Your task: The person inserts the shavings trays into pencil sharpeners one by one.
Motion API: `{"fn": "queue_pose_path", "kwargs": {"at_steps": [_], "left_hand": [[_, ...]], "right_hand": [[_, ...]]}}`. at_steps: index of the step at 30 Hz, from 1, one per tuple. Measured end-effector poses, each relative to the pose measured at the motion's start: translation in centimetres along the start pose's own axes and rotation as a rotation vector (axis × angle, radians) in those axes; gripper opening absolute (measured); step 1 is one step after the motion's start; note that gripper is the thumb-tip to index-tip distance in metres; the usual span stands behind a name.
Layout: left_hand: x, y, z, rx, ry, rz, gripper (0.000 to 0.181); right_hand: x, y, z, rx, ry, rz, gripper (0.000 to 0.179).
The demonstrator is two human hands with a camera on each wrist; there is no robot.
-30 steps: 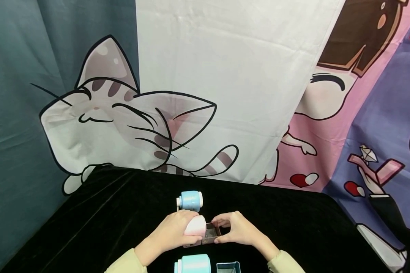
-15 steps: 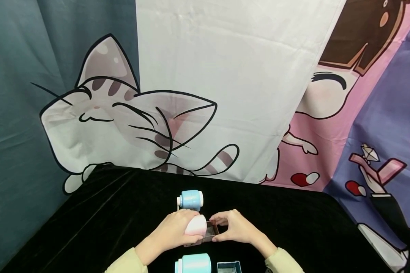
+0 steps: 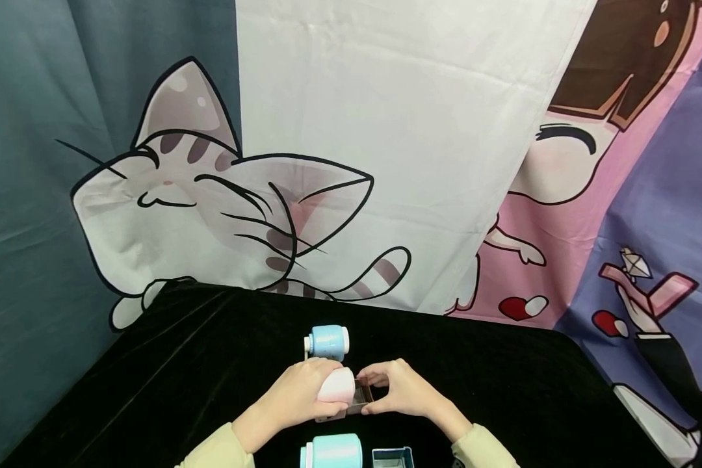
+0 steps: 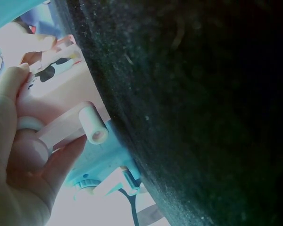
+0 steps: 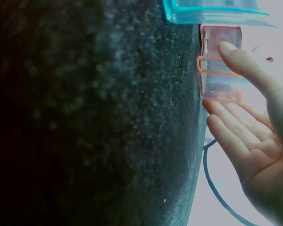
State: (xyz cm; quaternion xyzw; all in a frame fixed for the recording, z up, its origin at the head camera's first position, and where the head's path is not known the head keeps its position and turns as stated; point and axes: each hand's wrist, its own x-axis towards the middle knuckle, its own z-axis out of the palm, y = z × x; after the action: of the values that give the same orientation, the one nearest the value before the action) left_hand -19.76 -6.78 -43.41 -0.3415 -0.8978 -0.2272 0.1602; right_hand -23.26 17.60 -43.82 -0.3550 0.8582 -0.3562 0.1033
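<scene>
My left hand [image 3: 292,393] grips a pink crank pencil sharpener [image 3: 337,385] on the black cloth, fingers over its top. In the left wrist view, the sharpener's crank handle [image 4: 92,125] juts out beside my palm. A clear shavings drawer [image 3: 360,395] sticks partly out of the sharpener's right side. My right hand [image 3: 403,388] pinches this drawer between thumb and fingers. From the right wrist, the drawer [image 5: 220,84] shows a reddish edge, with my thumb on one side and fingertips on the other.
A blue crank sharpener [image 3: 327,341] stands just behind my left hand. Nearer to me are a turquoise sharpener [image 3: 333,450] and a separate clear bluish drawer [image 3: 392,457], both cut off by the frame. A cartoon-printed curtain [image 3: 409,162] hangs behind the black cloth [image 3: 503,390].
My right hand has moved slightly left, and the drawer sits deeper in the pink sharpener than before. My left hand has stayed nearly still on the sharpener.
</scene>
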Motion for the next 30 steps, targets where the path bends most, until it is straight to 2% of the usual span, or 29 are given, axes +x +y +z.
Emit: {"fn": "queue_pose_path", "kwargs": {"at_steps": [21,30], "left_hand": [[0.06,-0.03,0.12,-0.002,-0.002,-0.014,0.041],[0.08,0.0,0.19,-0.001,0.002,-0.017,0.041]], "right_hand": [[0.54,-0.44,0.09,0.008,-0.018,0.008,0.046],[0.88,-0.58,0.27,0.002,-0.019,-0.028,0.045]]}}
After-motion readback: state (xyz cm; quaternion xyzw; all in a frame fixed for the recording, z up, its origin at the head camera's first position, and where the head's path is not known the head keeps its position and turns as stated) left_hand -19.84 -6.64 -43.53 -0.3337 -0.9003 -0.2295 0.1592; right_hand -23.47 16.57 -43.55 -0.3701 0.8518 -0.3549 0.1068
